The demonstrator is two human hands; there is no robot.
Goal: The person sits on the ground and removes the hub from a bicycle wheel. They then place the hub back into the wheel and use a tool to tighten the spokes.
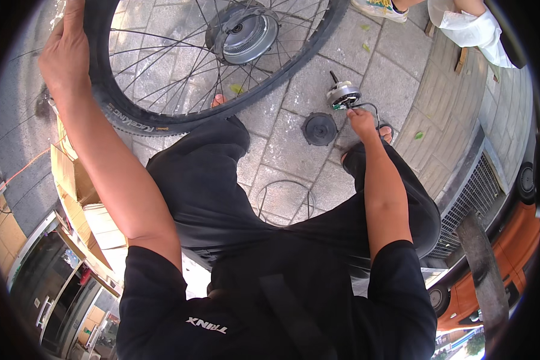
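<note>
At the upper left, my left hand [66, 63] grips the outer edge of a bicycle wheel [294, 71] with a knobbly black tyre; some of its fingers are hidden. Thin black spokes run to the wheel's silver-and-dark hub [249, 39]. My right hand [361, 122] is closed on the lower end of a hub motor core [344, 94], a silver round body with a shaft sticking up and a bit of green inside. A dark cable [372, 107] curves from it past my hand. Just left of that hand, a round black cover [320, 129] lies on the paving.
A thin wire loop [286, 182] lies between my legs. Cardboard boxes [72, 171] stand at left, beside a glass-fronted cabinet [48, 294]. Another person's shoe [383, 8] shows at the top. A metal grate [471, 195] and an orange vehicle [507, 255] are at right.
</note>
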